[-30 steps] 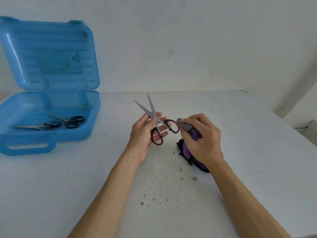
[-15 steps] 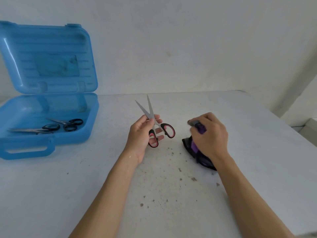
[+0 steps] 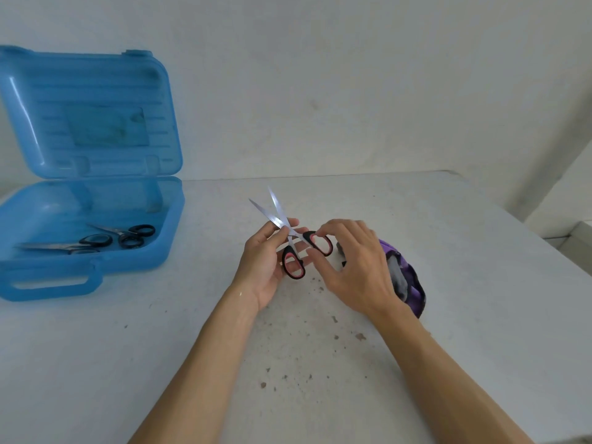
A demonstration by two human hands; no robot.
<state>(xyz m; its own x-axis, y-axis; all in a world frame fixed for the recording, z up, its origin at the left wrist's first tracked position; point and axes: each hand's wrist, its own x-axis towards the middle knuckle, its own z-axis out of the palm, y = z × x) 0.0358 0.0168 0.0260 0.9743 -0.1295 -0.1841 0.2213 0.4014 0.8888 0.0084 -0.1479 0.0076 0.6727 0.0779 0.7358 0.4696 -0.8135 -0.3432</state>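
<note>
A pair of scissors with black and pink handles is held above the table, blades spread apart and pointing away from me. My left hand pinches it at the pivot between thumb and fingers. My right hand reaches in from the right, and its thumb and forefinger pinch the upper handle loop. Behind my right hand a purple and grey cloth lies bunched on the table, partly hidden by the hand.
An open blue plastic case stands at the left with its lid upright; two pairs of black-handled scissors lie inside. The white table carries small dark specks near me. A wall rises behind its far edge.
My right hand has let go of the purple cloth, which now lies on the table, and moved left to the scissors' handle loop. My left hand kept hold of the scissors.
</note>
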